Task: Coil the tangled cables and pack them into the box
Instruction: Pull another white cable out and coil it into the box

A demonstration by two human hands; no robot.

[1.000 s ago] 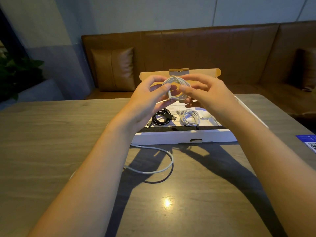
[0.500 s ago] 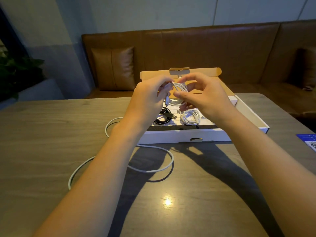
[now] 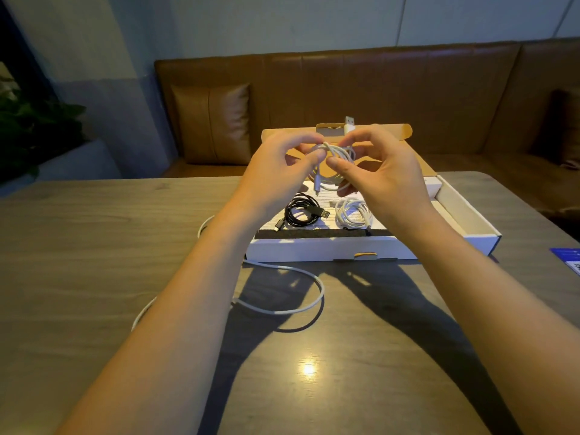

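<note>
I see left hand (image 3: 282, 164) and right hand (image 3: 381, 171) pinching small white cable coil (image 3: 337, 161), frame middle, over open white cardboard box (image 3: 329, 249). Loose pinch: coil could spring open.

A grey wood-grain counter (image 3: 94, 246) carries an open white box (image 3: 329, 249). Just in front of the box lies a loose white cable (image 3: 301, 309); a blue card (image 3: 569, 257) sits right of the box.

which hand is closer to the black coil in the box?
Left. The left hand is just above the black coil, up and slightly left of it; the right hand is over the white coil, further right. Both grip a white cable.
</note>
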